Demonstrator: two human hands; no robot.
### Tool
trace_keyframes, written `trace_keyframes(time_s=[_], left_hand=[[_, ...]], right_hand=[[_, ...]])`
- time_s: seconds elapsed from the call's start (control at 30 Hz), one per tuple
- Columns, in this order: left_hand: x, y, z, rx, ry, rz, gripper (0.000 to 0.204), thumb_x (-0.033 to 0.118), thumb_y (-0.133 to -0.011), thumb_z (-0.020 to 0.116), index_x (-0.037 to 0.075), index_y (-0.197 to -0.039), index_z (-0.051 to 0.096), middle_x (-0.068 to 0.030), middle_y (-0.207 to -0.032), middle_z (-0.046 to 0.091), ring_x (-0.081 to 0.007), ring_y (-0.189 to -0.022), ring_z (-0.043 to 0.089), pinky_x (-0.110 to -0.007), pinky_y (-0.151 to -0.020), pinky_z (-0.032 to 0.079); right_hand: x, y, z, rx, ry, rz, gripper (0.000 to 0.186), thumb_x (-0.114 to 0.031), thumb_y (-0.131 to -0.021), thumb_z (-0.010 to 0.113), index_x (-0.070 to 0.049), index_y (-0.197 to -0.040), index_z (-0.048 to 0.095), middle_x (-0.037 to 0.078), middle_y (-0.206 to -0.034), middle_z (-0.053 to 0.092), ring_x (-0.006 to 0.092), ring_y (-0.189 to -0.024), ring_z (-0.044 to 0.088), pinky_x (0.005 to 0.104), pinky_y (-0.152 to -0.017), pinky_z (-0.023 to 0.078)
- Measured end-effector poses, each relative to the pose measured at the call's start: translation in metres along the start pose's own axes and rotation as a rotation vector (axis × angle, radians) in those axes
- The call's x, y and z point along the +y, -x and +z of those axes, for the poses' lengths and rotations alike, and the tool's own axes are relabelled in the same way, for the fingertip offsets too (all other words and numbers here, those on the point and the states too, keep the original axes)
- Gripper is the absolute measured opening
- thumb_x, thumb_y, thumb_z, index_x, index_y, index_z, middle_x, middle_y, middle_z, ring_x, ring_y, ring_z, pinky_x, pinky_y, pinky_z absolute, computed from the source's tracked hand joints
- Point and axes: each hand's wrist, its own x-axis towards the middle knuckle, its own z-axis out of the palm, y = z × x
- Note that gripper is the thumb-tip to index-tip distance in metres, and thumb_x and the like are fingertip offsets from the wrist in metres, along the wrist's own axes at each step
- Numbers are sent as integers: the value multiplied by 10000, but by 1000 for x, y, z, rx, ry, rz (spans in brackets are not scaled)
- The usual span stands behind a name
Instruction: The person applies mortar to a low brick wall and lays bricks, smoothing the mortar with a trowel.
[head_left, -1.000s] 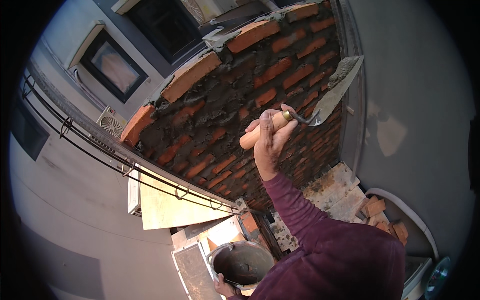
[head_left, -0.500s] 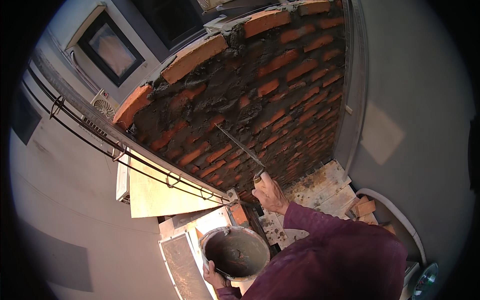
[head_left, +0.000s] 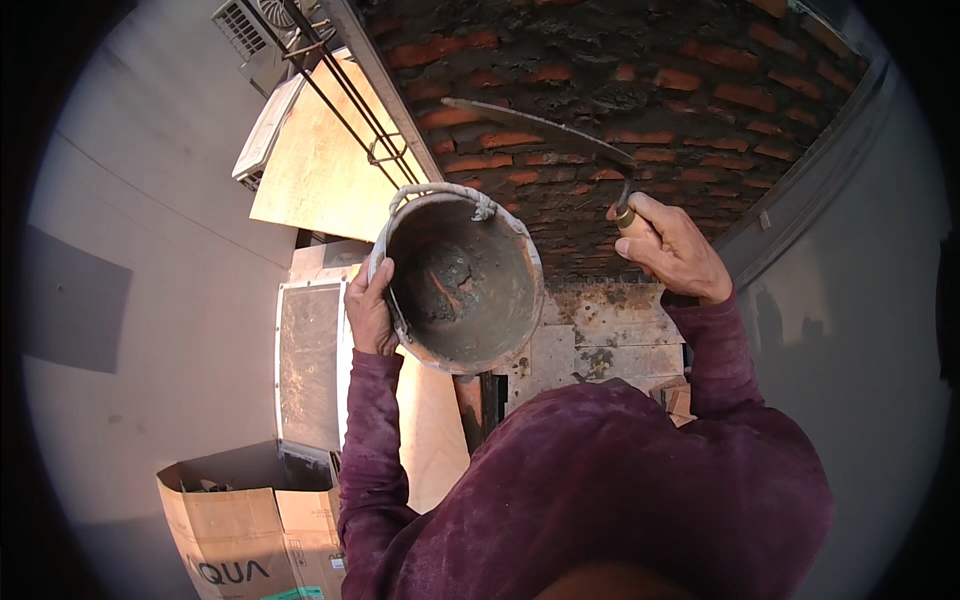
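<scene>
My left hand (head_left: 372,308) grips the rim of a round, mortar-crusted bucket (head_left: 500,335). Its inside is coated grey, with a little wet mortar (head_left: 450,285) at the bottom. A knotted rope handle (head_left: 440,188) lies along the bucket's far edge. To the right, my right hand (head_left: 685,248) is closed round the wooden handle of a trowel (head_left: 545,130). The trowel's long blade points left and away, in front of the brick wall (head_left: 720,140). Dark mortar is smeared between and over the red bricks; whether the blade touches them I cannot tell.
Steel rebar (head_left: 375,105) runs down beside the wall's left edge, by a plywood sheet (head_left: 310,150). A cardboard box (head_left: 225,520) stands at lower left. Mortar-spotted boards (head_left: 620,330) lie below the wall. A grey wall (head_left: 860,330) rises on the right.
The view has swung downward. My left hand has brought the bucket up toward the brick wall. My right hand, still holding the trowel, has drawn back from the wall to the bucket's right.
</scene>
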Motion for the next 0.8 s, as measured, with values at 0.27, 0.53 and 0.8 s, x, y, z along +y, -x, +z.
trace_keyframes(time_s=[0.27,0.53,0.8], left_hand=[[31,-42,31,-198,-43,-18,294,74,-903,646,-34,-1176,639,-47,-1020,684,-98,-873,638,-219,-786,511],[14,-44,45,-257,-79,56,310,56,-896,634,-50,-1188,622,-78,-1015,686,-122,-868,651,-239,-798,523],[-4,-53,94,-220,-140,245,315,47,-872,663,-65,-1166,637,-52,-982,671,-95,-851,598,-235,-800,482]], right_hand=[[30,-50,119,-113,736,-307,229,-81,-809,571,71,-963,497,231,-844,615,391,-745,652,459,-654,537],[4,-10,81,-442,931,-219,387,-87,-808,574,151,-1101,490,229,-888,632,339,-719,676,411,-618,562],[30,20,84,-349,959,-108,385,-119,-873,511,196,-1094,492,197,-823,634,312,-726,687,392,-596,574]])
